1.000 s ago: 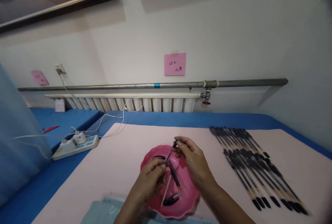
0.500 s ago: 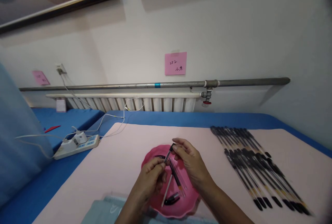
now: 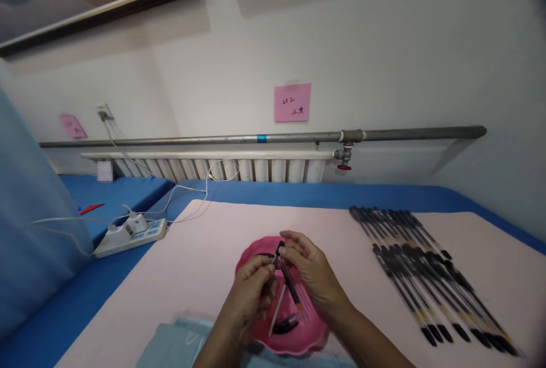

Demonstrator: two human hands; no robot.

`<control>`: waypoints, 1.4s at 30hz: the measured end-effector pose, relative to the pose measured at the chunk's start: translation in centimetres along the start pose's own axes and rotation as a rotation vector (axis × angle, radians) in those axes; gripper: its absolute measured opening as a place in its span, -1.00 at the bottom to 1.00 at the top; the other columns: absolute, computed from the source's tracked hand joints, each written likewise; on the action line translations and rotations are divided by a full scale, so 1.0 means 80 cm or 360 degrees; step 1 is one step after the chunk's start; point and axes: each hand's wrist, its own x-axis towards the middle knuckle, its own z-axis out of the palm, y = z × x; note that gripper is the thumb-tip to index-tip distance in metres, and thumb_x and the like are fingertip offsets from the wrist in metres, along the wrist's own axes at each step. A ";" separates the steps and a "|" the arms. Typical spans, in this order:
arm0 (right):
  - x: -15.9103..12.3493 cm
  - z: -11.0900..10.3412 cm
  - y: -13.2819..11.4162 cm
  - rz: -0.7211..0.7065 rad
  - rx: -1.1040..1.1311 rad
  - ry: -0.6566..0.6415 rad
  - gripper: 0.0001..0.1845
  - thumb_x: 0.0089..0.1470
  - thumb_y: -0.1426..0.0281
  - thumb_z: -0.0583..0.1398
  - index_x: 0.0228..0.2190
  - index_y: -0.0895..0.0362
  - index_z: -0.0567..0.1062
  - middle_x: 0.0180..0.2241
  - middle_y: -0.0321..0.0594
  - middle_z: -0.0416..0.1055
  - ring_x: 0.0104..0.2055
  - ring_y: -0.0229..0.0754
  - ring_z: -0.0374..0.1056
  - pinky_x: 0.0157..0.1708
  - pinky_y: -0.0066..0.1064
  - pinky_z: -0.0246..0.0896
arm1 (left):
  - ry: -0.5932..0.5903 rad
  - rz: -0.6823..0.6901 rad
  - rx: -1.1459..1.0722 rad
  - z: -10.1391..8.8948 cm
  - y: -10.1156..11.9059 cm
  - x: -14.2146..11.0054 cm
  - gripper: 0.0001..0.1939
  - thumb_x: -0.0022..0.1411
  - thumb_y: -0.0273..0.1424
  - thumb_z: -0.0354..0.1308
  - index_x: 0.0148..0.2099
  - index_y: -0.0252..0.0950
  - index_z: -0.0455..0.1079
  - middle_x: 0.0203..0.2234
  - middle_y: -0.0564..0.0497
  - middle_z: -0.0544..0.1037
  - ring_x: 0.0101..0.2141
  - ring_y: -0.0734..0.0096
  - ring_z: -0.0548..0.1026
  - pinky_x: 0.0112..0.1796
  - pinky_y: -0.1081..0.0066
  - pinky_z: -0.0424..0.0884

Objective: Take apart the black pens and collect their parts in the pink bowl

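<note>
Above a pink scalloped bowl (image 3: 307,344), my left hand (image 3: 249,291) is closed on the barrel of a pen (image 3: 277,253) with a black end. The fingers of my right hand (image 3: 313,271) pinch around that black end, close to the left fingertips. Most of the pen is hidden by the fingers. Inside the bowl lie a dark ink refill (image 3: 292,287) with an orange-yellow end, a thin white stick (image 3: 277,311) and black pen caps (image 3: 285,324). Clear thin tubes also show there.
Two rows of black-capped pens (image 3: 422,277) lie on the pink sheet (image 3: 191,265) to the right. Pale blue cloth (image 3: 174,342) sits at the near edge. A power strip (image 3: 140,237) with white cables is at left, by a blue curtain (image 3: 34,214). A radiator (image 3: 239,170) stands behind.
My right fingers have come slightly closer to my left hand, and less of the pen shows between them. The whole view has shifted a little.
</note>
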 end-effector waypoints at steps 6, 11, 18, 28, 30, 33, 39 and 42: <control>-0.003 0.004 0.010 0.0030 -0.0028 -0.0036 -0.69 -0.20 0.42 0.22 -0.29 0.12 0.41 -0.52 -0.36 0.39 -0.49 -0.29 0.29 -0.46 -0.46 0.17 | 0.0060 0.0003 -0.0055 0.002 0.002 -0.001 -0.70 -0.04 -0.25 0.18 -0.24 -0.24 0.29 -0.78 0.21 0.31 -0.84 0.76 -0.05 -0.76 0.61 -0.28; -0.003 0.004 0.012 0.0004 -0.0117 -0.0153 -0.66 -0.14 0.39 0.19 -0.22 0.10 0.36 -0.51 -0.35 0.38 -0.48 -0.27 0.29 -0.45 -0.44 0.18 | 0.0045 0.0080 -0.0112 -0.001 0.005 0.000 -0.56 -0.03 -0.29 0.18 -0.06 -0.26 0.30 -0.78 0.21 0.31 -0.83 0.75 -0.02 -0.75 0.62 -0.23; 0.007 -0.022 -0.003 -0.0388 -0.1194 -0.0122 -0.82 0.02 0.33 0.03 -0.44 0.11 0.40 -0.46 -0.28 0.39 -0.36 -0.19 0.30 -0.35 -0.38 0.18 | 0.0243 0.0217 -0.0073 -0.027 0.017 0.007 -0.62 0.01 -0.27 0.15 -0.10 -0.27 0.30 -0.75 0.22 0.31 -0.81 0.75 -0.01 -0.76 0.64 -0.21; -0.005 -0.012 0.028 -0.0612 -0.2135 -0.0905 -0.76 0.00 0.57 0.04 -0.49 0.15 0.48 -0.43 -0.19 0.45 -0.37 -0.17 0.30 -0.38 -0.40 0.09 | 0.0288 0.0274 -0.0051 -0.036 0.020 0.008 -0.63 -0.02 -0.25 0.16 -0.15 -0.27 0.28 -0.71 0.21 0.33 -0.80 0.74 0.03 -0.75 0.64 -0.20; -0.009 -0.007 0.037 -0.0605 -0.2170 -0.0968 -0.76 -0.03 0.60 0.06 -0.52 0.18 0.50 -0.43 -0.12 0.47 -0.37 -0.13 0.32 -0.36 -0.37 0.10 | 0.0274 0.0266 -0.0046 -0.035 0.020 0.008 -0.63 -0.02 -0.25 0.15 -0.14 -0.27 0.29 -0.71 0.21 0.33 -0.80 0.74 0.01 -0.75 0.64 -0.21; -0.014 -0.003 0.045 -0.0591 -0.2210 -0.0985 -0.80 -0.12 0.63 0.10 -0.54 0.21 0.51 -0.45 -0.07 0.47 -0.38 -0.09 0.33 -0.36 -0.33 0.11 | 0.0259 0.0273 -0.0022 -0.035 0.019 0.008 -0.64 -0.01 -0.26 0.13 -0.13 -0.28 0.29 -0.72 0.21 0.32 -0.79 0.74 0.01 -0.75 0.63 -0.20; -0.006 -0.008 0.015 -0.0616 -0.1574 -0.0435 -0.73 0.06 0.50 0.01 -0.31 0.10 0.49 -0.27 -0.17 0.47 -0.22 -0.13 0.33 -0.22 -0.33 0.17 | 0.0199 0.0234 0.0016 -0.031 0.016 0.007 -0.67 0.01 -0.26 0.13 -0.16 -0.29 0.33 -0.72 0.20 0.33 -0.79 0.73 0.04 -0.74 0.61 -0.19; 0.005 -0.014 -0.005 -0.0321 -0.0672 0.0038 -0.89 -0.04 0.39 0.17 -0.42 0.09 0.51 -0.44 -0.28 0.45 -0.38 -0.19 0.32 -0.34 -0.38 0.16 | 0.0080 0.0137 0.0015 -0.019 0.009 0.005 -0.67 0.00 -0.28 0.13 -0.16 -0.28 0.34 -0.73 0.19 0.32 -0.81 0.74 0.02 -0.74 0.60 -0.22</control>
